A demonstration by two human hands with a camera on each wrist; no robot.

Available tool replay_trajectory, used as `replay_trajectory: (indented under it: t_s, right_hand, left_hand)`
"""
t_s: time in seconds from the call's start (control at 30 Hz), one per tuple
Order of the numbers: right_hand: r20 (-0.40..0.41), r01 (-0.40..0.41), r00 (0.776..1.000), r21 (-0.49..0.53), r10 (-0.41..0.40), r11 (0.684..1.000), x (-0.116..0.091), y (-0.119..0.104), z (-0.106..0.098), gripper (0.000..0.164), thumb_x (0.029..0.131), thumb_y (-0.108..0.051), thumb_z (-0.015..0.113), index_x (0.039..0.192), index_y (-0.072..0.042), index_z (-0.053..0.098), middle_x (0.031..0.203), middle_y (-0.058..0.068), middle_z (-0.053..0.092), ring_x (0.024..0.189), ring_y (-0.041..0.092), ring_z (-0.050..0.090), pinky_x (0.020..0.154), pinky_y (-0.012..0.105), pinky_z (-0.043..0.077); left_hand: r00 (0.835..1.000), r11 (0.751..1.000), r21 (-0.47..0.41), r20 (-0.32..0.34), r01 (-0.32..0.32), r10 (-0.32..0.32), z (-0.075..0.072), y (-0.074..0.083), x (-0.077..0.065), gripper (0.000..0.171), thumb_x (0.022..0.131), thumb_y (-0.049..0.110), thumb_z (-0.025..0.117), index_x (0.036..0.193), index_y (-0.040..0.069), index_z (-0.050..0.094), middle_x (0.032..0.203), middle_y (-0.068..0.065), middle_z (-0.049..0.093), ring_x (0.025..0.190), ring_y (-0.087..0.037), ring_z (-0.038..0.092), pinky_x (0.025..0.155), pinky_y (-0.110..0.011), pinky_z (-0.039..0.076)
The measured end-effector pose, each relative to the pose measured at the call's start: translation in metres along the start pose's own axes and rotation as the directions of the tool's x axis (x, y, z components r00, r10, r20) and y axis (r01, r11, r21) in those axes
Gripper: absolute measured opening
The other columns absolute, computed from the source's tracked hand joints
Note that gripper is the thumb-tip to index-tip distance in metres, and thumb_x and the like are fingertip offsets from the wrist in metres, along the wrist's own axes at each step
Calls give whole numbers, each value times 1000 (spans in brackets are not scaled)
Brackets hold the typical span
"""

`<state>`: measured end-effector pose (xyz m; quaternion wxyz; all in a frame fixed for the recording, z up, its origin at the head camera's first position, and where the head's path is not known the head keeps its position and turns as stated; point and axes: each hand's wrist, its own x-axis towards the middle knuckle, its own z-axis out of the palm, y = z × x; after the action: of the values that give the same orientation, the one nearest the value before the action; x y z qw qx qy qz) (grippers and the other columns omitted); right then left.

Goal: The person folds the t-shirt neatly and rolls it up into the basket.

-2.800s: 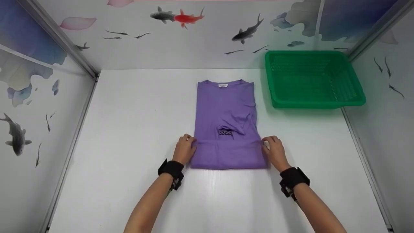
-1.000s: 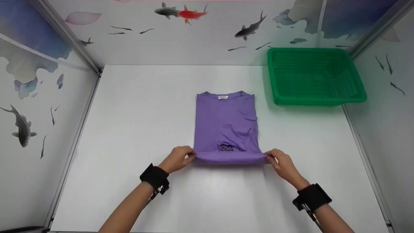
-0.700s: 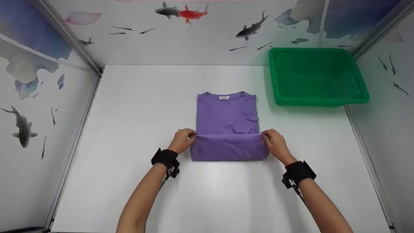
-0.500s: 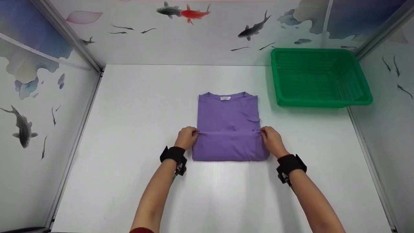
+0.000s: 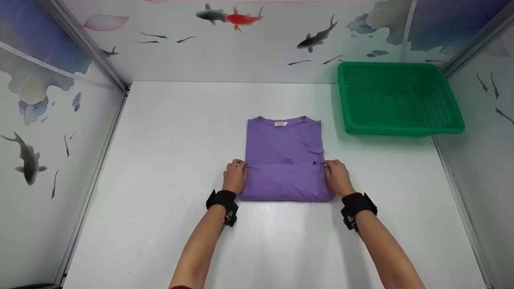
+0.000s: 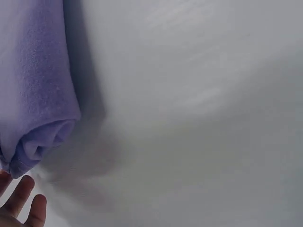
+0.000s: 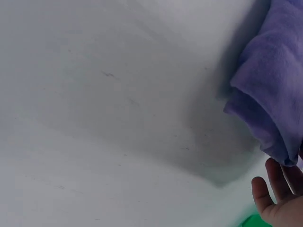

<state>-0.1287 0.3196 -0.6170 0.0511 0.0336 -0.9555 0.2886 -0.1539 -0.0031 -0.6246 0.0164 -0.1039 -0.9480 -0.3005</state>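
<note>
A purple T-shirt point(image 5: 285, 142) lies folded to a narrow rectangle on the white table point(image 5: 160, 132), its neckline with a white label at the far end. The near part is folded up over the body, making a flap point(image 5: 287, 182) with a straight upper edge. My left hand point(image 5: 235, 176) pinches the flap's left corner; the left wrist view shows its fingers point(image 6: 22, 194) at the rolled layers. On the other side my right hand point(image 5: 338, 176) pinches the right corner, where the right wrist view shows loose layers point(image 7: 260, 118) above the fingertips. Both thumbs are mostly hidden.
A green plastic basket point(image 5: 401, 131) stands at the back right of the table. White panels printed with fish point(image 5: 241, 19) close in the back and both sides. Each wrist wears a black strap point(image 5: 358, 204) with a small camera.
The rolled near edge was lifted and turned away from me, over the shirt, covering the dark print. Both hands moved forward with it, and the flap now lies flatter.
</note>
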Motion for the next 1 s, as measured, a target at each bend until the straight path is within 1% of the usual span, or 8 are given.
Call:
replay_trajectory:
  t_s: [0.17,0.27,0.37,0.47,0.57,0.8,0.9,1.0]
  right_hand:
    - [-119,150,982,41,-144,988,-25,-1,-8,21,83,11,63,104,10,63,100,27,60,91,45,56,80,55,45]
    - [-146,310,940,-1,-307,951,-52,1,-6,24,74,12,72,97,6,66,96,21,62,88,40,58,75,52,48]
    - [-98,408,905,-82,-415,909,-75,6,1,33,67,11,78,97,4,67,100,18,62,90,37,60,73,52,49]
    - [-42,419,903,-141,-428,897,-86,11,10,42,67,11,78,106,6,65,108,21,61,97,39,59,77,53,49]
    - [-35,393,914,-160,-403,906,-86,14,17,46,67,13,77,110,10,63,110,23,59,99,40,58,81,52,49]
    - [-143,383,900,-193,-412,904,-74,12,25,30,66,15,75,94,6,69,93,14,62,88,33,59,72,47,49]
    - [-150,364,907,-196,-394,911,-76,9,21,20,70,13,73,88,4,69,88,13,63,86,33,60,71,48,48]
    - [-108,345,924,-174,-366,922,-84,2,8,16,73,11,70,86,3,66,85,14,64,84,33,62,73,50,47]
  left_hand:
    - [974,975,44,-43,-219,221,-11,-6,-24,24,90,9,68,112,1,67,117,-13,59,109,-32,54,81,-48,46]
    - [919,915,107,-18,-390,394,-15,-12,-44,22,85,12,74,105,5,69,111,-10,61,106,-28,56,81,-44,45]
    - [868,850,185,43,-493,494,-15,-21,-59,25,82,16,78,104,8,69,108,-7,62,103,-25,57,80,-41,45]
    - [852,817,246,87,-521,517,-11,-29,-67,31,79,18,80,107,9,68,109,-7,62,104,-24,58,79,-40,45]
    - [857,814,274,95,-512,507,-4,-34,-68,34,79,16,80,109,8,68,111,-7,63,105,-23,60,80,-39,46]
    - [852,806,317,12,-500,524,6,-29,-60,19,79,7,79,94,7,68,94,-6,63,88,-21,62,74,-34,47]
    - [842,801,304,7,-515,539,1,-24,-60,14,78,5,78,88,6,68,86,-5,62,79,-21,63,70,-33,45]
    - [833,804,224,82,-551,547,-17,-17,-62,12,78,5,76,88,5,69,84,-5,65,76,-20,64,68,-33,43]
